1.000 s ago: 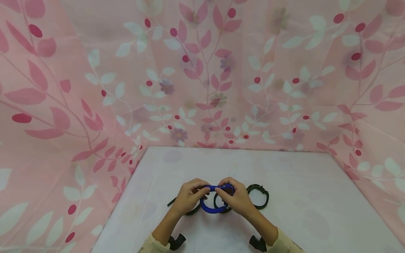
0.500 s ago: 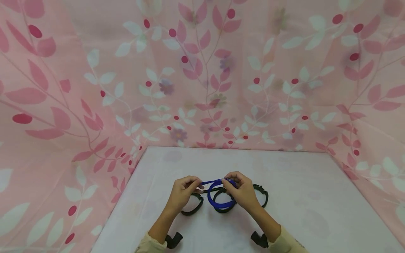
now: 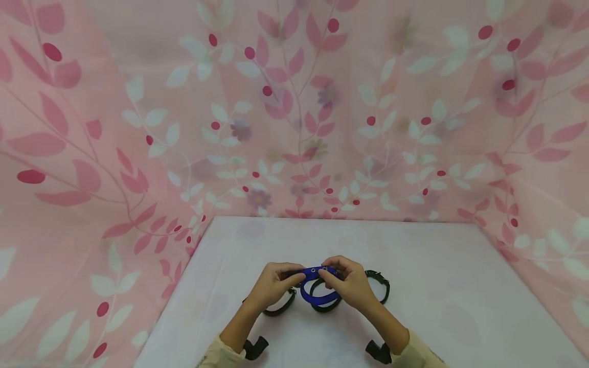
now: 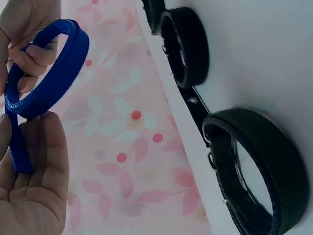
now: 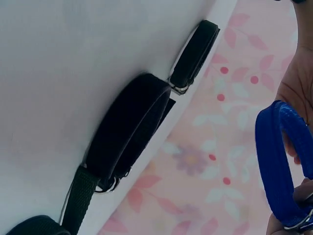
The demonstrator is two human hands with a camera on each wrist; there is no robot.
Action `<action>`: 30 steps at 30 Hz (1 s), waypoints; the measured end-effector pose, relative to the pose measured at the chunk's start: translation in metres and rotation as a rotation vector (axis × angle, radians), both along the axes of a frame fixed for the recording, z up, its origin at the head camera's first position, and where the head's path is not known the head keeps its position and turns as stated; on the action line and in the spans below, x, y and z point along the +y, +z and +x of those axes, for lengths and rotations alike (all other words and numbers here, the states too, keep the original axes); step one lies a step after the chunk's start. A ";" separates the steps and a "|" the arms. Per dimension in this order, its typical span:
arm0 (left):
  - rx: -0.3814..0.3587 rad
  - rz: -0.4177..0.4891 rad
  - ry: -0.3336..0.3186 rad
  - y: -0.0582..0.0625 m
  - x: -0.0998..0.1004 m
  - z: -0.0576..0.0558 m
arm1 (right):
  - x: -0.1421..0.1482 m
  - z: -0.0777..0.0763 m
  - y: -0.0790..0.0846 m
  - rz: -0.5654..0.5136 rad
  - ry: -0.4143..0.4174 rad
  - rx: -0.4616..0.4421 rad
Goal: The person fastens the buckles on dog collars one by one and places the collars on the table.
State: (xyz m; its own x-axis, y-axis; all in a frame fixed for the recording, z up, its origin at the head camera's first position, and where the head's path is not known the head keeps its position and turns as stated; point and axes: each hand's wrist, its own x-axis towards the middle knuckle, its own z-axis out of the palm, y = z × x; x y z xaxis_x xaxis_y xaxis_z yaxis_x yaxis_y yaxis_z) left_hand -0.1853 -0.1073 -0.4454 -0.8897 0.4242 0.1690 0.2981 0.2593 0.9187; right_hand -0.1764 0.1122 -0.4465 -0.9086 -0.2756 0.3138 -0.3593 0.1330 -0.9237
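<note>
Both hands hold a blue collar [image 3: 317, 299] above the table, its strap bent into a loop. The left hand [image 3: 272, 285] pinches the strap's free end between thumb and fingers; that end hangs past the loop in the left wrist view [image 4: 20, 156]. With thumb and fingertips the right hand [image 3: 352, 282] grips the other side, near a metal buckle [image 5: 302, 224]. Metal eyelets show on the strap between the hands in the head view. Behind and below lies a dark collar [image 3: 325, 309], partly covered by the blue one.
On the white table [image 3: 432, 327] lie two more dark looped collars, one at the left [image 3: 281, 309] partly behind the left hand and one at the right [image 3: 386, 289]. A pink floral cloth [image 3: 294, 128] encloses the back and sides.
Half a second ago the hands were farther apart with the strap's end drawn out to the left. Now they are closer together, and the eyelets face the head camera.
</note>
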 end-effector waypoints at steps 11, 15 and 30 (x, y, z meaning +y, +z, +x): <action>-0.020 0.033 0.035 -0.008 -0.003 0.005 | 0.001 -0.002 -0.002 0.040 -0.009 0.034; -0.036 0.023 0.056 -0.009 -0.003 0.007 | 0.002 0.000 -0.002 0.045 -0.008 0.036; 0.161 0.013 -0.018 -0.042 0.005 0.001 | 0.007 -0.011 -0.012 -0.044 -0.020 -0.058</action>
State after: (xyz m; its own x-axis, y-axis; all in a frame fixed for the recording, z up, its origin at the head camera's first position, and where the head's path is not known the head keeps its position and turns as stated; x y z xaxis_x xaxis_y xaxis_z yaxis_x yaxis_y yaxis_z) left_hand -0.1841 -0.1019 -0.4870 -0.8428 0.4370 0.3143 0.4461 0.2404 0.8621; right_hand -0.1872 0.1190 -0.4589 -0.9307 -0.2444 0.2722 -0.3030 0.0981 -0.9479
